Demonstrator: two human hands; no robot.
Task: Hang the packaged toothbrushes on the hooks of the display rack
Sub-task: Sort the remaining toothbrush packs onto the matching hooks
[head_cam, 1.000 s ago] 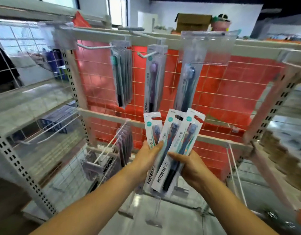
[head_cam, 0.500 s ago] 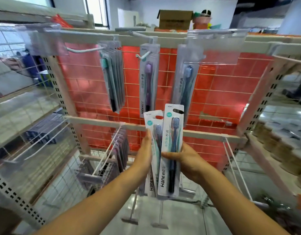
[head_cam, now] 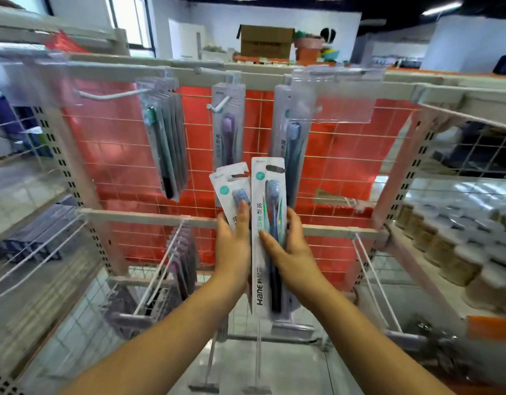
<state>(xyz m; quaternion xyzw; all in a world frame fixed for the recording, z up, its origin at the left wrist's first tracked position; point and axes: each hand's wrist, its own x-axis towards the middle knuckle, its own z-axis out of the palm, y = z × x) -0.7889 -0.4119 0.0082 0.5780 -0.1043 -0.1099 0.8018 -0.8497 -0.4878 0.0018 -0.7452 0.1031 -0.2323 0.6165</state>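
Before rack (head_cam: pixel 138 218): right hand (head_cam: pixel 291 252) pinches white toothbrush pack (head_cam: pixel 267 223); left hand (head_cam: pixel 232 246) grips another.

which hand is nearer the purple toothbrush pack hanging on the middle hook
Left. The left hand sits almost directly below the purple toothbrush pack; the right hand is below and off to its right.

— What can you see of the person?

— Just two arms and two hands. The left hand (head_cam: pixel 235 246) and the right hand (head_cam: pixel 291 252) are both bare.

— Any gloves?

— No gloves. I see no rings and no watch either.

— What about sleeves?

— None show. Both arms are bare all the way down to the bottom edge of the picture.

— And the nails?

— Short and plain, as far as I can tell. It is a bit blurry.
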